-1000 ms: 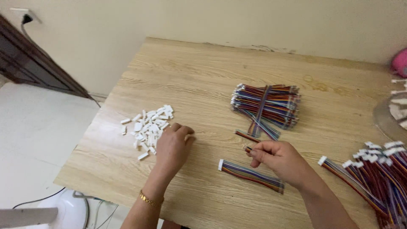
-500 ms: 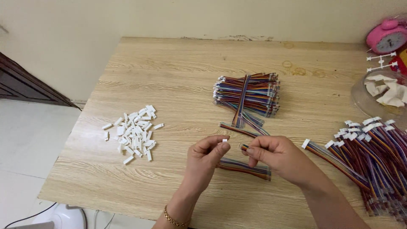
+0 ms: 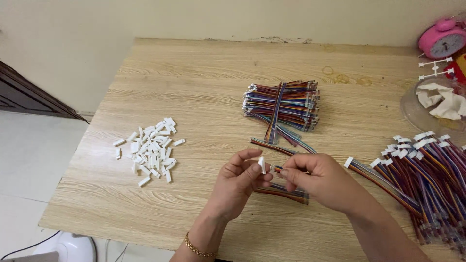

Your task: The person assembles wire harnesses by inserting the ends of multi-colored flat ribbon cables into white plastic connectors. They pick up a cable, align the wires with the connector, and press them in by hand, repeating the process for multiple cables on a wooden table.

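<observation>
Head view | you're pinching a white connector (image 3: 262, 164) in left-hand fingers (image 3: 241, 180) | right-hand fingers (image 3: 318, 180) gripping a wire end (image 3: 275, 169), not plugged yet | loose connector pile (image 3: 150, 149) still waiting on the desk (image 3: 194, 87)

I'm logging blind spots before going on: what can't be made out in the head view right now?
- Wire end in the right hand: hidden by the fingers, so its seating in the white connector, pinched by the left hand, can't be told.
- Finished cable pile: cut off by the right and bottom edges.
- Pink alarm clock: cut by the right edge.
- Loose white connectors: too small to make out pin slots.
</observation>
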